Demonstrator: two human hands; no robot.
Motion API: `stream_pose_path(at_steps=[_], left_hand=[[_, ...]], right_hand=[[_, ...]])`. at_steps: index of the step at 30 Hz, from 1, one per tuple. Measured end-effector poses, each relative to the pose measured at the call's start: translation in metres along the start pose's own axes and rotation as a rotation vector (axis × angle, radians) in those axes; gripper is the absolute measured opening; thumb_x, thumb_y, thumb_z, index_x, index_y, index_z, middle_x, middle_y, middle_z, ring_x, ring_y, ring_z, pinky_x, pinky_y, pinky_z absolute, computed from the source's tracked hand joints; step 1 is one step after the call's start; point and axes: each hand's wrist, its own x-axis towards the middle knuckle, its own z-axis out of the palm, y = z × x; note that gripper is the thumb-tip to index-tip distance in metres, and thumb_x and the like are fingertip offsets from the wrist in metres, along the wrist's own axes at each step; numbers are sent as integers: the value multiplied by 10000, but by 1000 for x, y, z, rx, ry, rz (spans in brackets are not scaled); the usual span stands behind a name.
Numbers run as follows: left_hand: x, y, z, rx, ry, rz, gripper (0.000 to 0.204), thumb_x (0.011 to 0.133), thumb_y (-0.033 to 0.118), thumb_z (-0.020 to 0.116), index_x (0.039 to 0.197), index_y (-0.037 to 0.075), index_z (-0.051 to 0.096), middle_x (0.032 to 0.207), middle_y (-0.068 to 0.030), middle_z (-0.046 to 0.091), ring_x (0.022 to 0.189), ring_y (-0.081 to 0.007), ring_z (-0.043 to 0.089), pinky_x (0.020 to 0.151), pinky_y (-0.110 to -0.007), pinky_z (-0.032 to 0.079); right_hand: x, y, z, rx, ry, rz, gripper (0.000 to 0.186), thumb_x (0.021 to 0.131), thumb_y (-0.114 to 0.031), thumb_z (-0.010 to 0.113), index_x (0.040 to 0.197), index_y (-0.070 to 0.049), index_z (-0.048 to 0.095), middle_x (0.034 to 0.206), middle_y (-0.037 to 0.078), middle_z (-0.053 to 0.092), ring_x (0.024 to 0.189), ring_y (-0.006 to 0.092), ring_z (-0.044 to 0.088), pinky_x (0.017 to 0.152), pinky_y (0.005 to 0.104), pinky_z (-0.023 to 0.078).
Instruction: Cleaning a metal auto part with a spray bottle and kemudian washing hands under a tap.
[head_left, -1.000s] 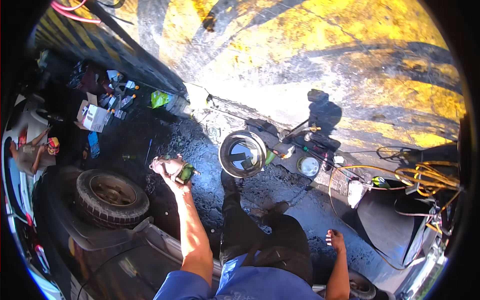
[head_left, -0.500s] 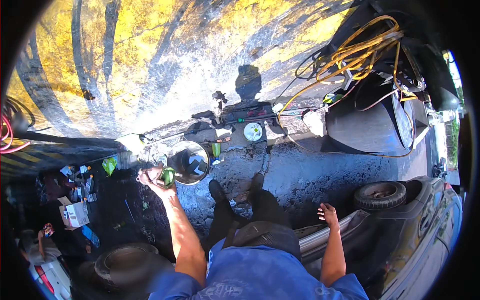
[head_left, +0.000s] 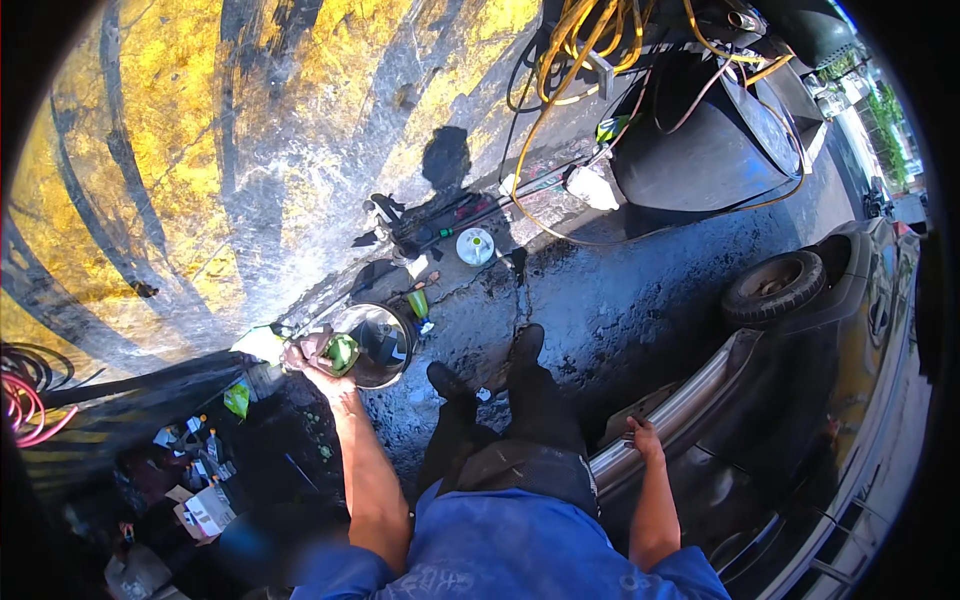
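My left hand is closed round a green and dull-pink object whose kind I cannot make out. It is at the left rim of a round open bucket, which has a dark inside with pale patches in it. My right hand hangs with loosely curled fingers and no visible thing in them. In the picture it lies over the edge of the silver side step of a dark vehicle; I cannot tell whether it touches.
A green cup-like thing and a white round lid-like thing are beyond the bucket. A dark drum, yellow hose and vehicle wheel are at right. A cardboard box and several bottles lie left. A yellow-and-black wall stands ahead.
My view has turned and shifted, so the wall, drum and vehicle sit differently. My left hand still grips the green and dull-pink object by the bucket. My right hand has come inward, closer to my body.
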Motion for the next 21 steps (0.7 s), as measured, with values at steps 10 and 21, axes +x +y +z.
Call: stream_pose_path(at_steps=[10,21], left_hand=[[11,-35,2,26,-198,-56,428,880,519,652,1049,126,630,966,-82,677,907,-281,659,773,-471,571],[-23,-116,76,96,-143,-21,417,879,525,647,1008,129,640,961,-83,684,903,-278,661,768,-479,565]], right_hand=[[30,-61,-33,-76,25,-226,411,959,-355,665,1212,-31,662,876,40,680,723,150,618,646,318,517],[87,-168,-121,-237,85,-441,391,958,-380,648,1109,-22,696,854,58,690,746,175,647,723,342,538]])
